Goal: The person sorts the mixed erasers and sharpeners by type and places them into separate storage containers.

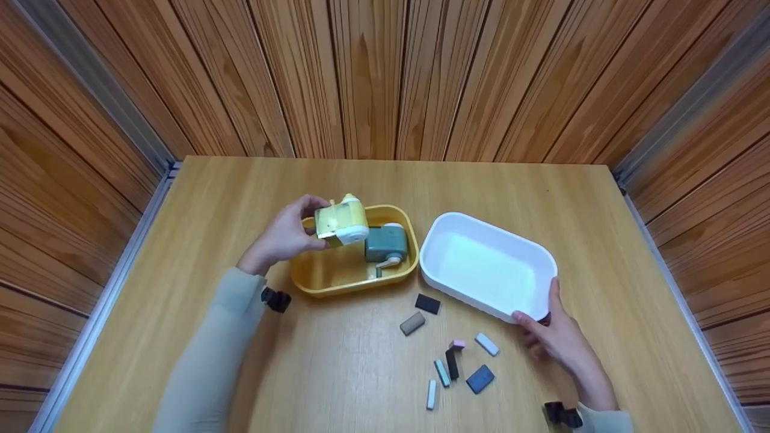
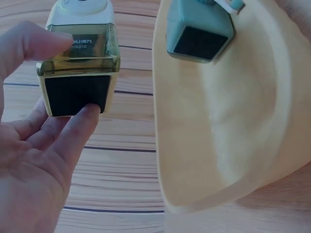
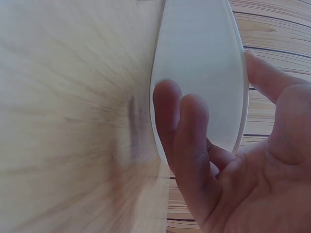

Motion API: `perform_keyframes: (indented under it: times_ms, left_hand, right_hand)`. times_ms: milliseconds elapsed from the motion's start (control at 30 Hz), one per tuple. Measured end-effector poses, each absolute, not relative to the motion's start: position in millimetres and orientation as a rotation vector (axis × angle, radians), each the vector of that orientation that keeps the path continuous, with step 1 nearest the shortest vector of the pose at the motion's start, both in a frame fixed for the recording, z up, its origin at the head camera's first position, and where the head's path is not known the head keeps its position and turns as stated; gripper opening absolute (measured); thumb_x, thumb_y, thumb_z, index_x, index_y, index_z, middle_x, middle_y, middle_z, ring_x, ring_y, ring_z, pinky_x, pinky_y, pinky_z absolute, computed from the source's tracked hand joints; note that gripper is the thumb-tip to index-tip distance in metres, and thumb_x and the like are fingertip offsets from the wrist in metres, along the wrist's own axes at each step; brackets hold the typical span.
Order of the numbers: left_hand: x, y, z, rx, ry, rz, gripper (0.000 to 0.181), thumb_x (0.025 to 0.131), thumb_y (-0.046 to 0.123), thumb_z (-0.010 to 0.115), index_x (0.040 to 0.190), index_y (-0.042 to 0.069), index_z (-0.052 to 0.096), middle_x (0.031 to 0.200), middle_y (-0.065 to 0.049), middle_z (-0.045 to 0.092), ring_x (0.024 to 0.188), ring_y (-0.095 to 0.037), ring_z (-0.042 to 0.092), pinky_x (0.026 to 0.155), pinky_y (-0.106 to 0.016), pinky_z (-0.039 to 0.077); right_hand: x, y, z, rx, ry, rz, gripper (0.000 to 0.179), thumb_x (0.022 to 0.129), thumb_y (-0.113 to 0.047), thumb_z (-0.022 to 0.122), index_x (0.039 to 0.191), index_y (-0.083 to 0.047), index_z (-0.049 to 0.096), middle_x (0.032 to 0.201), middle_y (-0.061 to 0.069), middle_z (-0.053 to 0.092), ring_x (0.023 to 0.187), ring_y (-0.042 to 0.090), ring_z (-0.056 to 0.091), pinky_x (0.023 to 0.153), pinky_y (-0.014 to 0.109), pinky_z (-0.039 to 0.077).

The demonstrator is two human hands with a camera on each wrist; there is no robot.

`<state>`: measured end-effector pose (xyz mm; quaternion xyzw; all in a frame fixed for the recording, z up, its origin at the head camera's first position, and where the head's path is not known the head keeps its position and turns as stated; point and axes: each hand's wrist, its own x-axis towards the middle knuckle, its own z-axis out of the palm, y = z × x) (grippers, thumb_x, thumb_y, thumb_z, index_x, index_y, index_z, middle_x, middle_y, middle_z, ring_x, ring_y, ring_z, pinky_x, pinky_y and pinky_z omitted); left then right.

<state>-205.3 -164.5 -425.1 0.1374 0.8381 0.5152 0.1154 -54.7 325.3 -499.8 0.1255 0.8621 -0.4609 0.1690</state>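
My left hand [image 1: 290,231] grips a yellow-and-white pencil sharpener [image 1: 341,221] above the left part of a yellow tub [image 1: 319,293]. In the left wrist view, the thumb lies on the sharpener's clear drawer, with fingers against its black base. A green crank-handled pencil sharpener [image 1: 385,243] stands inside the tub, toward its right end. At the near right corner of a white tub [image 1: 488,264], my right hand [image 1: 562,337] holds the rim and outer wall between thumb and fingers. The white tub's visible inside shows only its bare floor.
Several small blocks, perhaps erasers, lie in front of the tubs, among them a black one [image 1: 428,304], a brown one [image 1: 412,323], a blue one [image 1: 480,379] and a white one [image 1: 486,344]. Wood-panelled walls [image 1: 373,78] enclose the table [image 1: 240,174].
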Motion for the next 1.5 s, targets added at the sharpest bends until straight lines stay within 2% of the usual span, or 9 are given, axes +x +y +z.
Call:
perform_keyframes:
  times_ms: [233, 467, 767, 1200, 1367, 1500]
  left_hand:
    - [-220.4, -159.0, -431.3, 0.403, 2.462, 1.416, 0.068, 0.070, -0.003, 0.081, 0.129, 0.013, 0.050, 0.133, -0.004, 0.051, 0.126, -0.027, 0.045, 0.106, -0.047, 0.040]
    - [-231.3, -155.0, -436.2, 0.401, 2.439, 1.380, 0.067, 0.071, -0.005, 0.078, 0.130, 0.011, 0.050, 0.132, -0.007, 0.051, 0.125, -0.027, 0.045, 0.109, -0.046, 0.034]
    - [-236.2, -158.1, -443.9, 0.297, 2.406, 1.336, 0.068, 0.073, -0.003, 0.081, 0.129, 0.015, 0.048, 0.133, -0.006, 0.049, 0.124, -0.027, 0.043, 0.112, -0.047, 0.030]
    - [-230.7, -153.7, -437.5, 0.367, 2.396, 1.168, 0.067, 0.071, 0.001, 0.084, 0.127, 0.016, 0.050, 0.132, -0.005, 0.050, 0.123, -0.027, 0.045, 0.111, -0.048, 0.031]
    - [-227.7, -153.2, -432.2, 0.399, 2.366, 1.083, 0.070, 0.066, 0.003, 0.086, 0.126, 0.017, 0.052, 0.131, -0.005, 0.052, 0.124, -0.026, 0.046, 0.111, -0.048, 0.032]
    - [-228.0, -154.3, -429.3, 0.404, 2.374, 1.021, 0.067, 0.068, 0.002, 0.085, 0.125, 0.015, 0.052, 0.129, -0.006, 0.053, 0.121, -0.027, 0.048, 0.108, -0.047, 0.035]
  right_hand:
    - [-54.9, 325.4, -499.7, 0.339, 2.484, -1.308, 0.115, 0.091, -0.054, 0.066, 0.152, -0.027, -0.027, 0.093, 0.015, 0.065, 0.078, 0.024, 0.066, 0.063, 0.036, 0.054]
    - [-54.0, 326.9, -497.5, 0.356, 2.469, -1.312, 0.116, 0.089, -0.057, 0.066, 0.151, -0.030, -0.029, 0.091, 0.014, 0.065, 0.077, 0.025, 0.066, 0.063, 0.037, 0.054]
    - [-52.1, 329.0, -496.9, 0.369, 2.447, -1.316, 0.116, 0.089, -0.059, 0.065, 0.151, -0.032, -0.029, 0.092, 0.015, 0.064, 0.078, 0.026, 0.065, 0.063, 0.037, 0.054]
    - [-54.2, 327.6, -498.3, 0.345, 2.470, -1.290, 0.116, 0.089, -0.059, 0.066, 0.151, -0.031, -0.028, 0.091, 0.013, 0.064, 0.077, 0.024, 0.064, 0.061, 0.036, 0.053]
    - [-54.9, 327.5, -498.5, 0.338, 2.453, -1.296, 0.115, 0.089, -0.060, 0.065, 0.151, -0.035, -0.028, 0.091, 0.013, 0.065, 0.078, 0.025, 0.064, 0.060, 0.036, 0.052]
    - [-54.2, 326.8, -499.3, 0.338, 2.446, -1.307, 0.114, 0.089, -0.060, 0.065, 0.150, -0.035, -0.028, 0.092, 0.013, 0.066, 0.078, 0.025, 0.065, 0.060, 0.037, 0.052]
